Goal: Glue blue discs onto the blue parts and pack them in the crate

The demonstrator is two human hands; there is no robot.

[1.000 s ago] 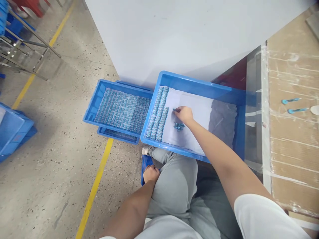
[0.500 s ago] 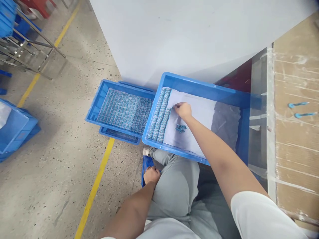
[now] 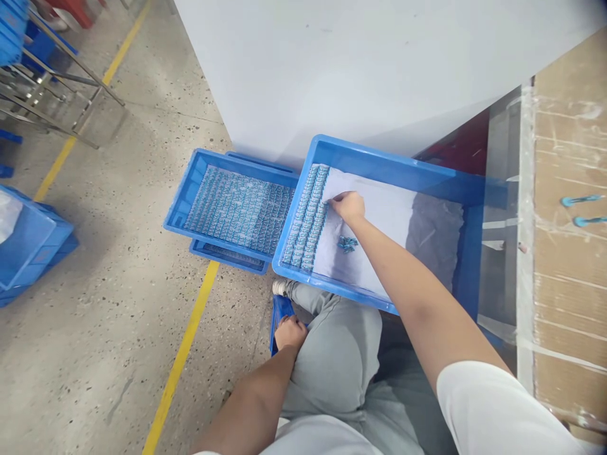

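My right hand (image 3: 349, 206) is over the large blue bin (image 3: 327, 287), thumb and fingertips pinched together on a small blue piece mostly hidden by them. Its fingertips are at the right edge of tight rows of small blue pieces (image 3: 306, 218), which stand along the bin's left side on a white liner (image 3: 365, 183). Below the hand lies a loose heap of similar blue pieces (image 3: 348, 244). My left hand (image 3: 291, 332) rests beside my knee, fingers curled closed, with nothing visible in it.
Left of the bin, a lower blue tray (image 3: 177, 218) holds many rows of like pieces, stacked over another tray (image 3: 227, 258). A white panel (image 3: 332, 69) rises behind. Two blue parts (image 3: 581, 200) lie on the cardboard-topped table (image 3: 569, 297). More blue bins (image 3: 35, 253) stand far left.
My right hand stays at the row edge, its fingertips slightly shifted. The whole view has moved a little; my left hand keeps its place by the knee.
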